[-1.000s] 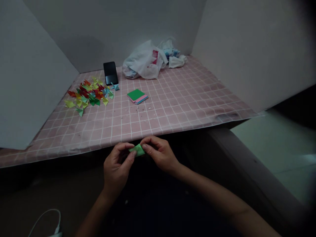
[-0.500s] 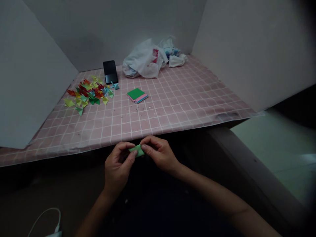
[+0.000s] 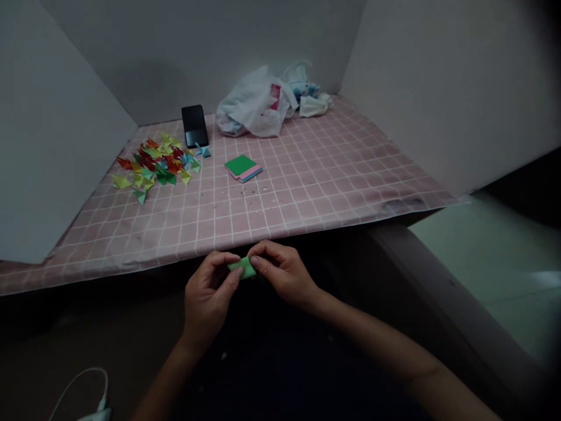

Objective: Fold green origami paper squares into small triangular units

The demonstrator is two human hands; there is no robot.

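Note:
A small folded piece of light green paper [image 3: 246, 268] is pinched between my two hands, just off the table's front edge. My left hand [image 3: 209, 293] grips its left end between thumb and forefinger. At the other end, my right hand [image 3: 284, 270] pinches it the same way, covering the right corner. On the table, a stack of square coloured paper [image 3: 242, 166] has a green sheet on top, with pink and blue edges showing below. To the left lies a pile of small folded paper cranes [image 3: 163, 164] in red, yellow, green and blue.
A black phone [image 3: 194, 126] leans upright behind the cranes. White plastic bags [image 3: 258, 105] sit against the back panel. The pink checked tablecloth [image 3: 324, 181] carries small scraps near the paper stack. White panels stand left, right and behind. A white cable [image 3: 105, 380] is at lower left.
Both hands keep nearly the same pinch on the green paper. The whole view has shifted very slightly; nothing on the table has moved.

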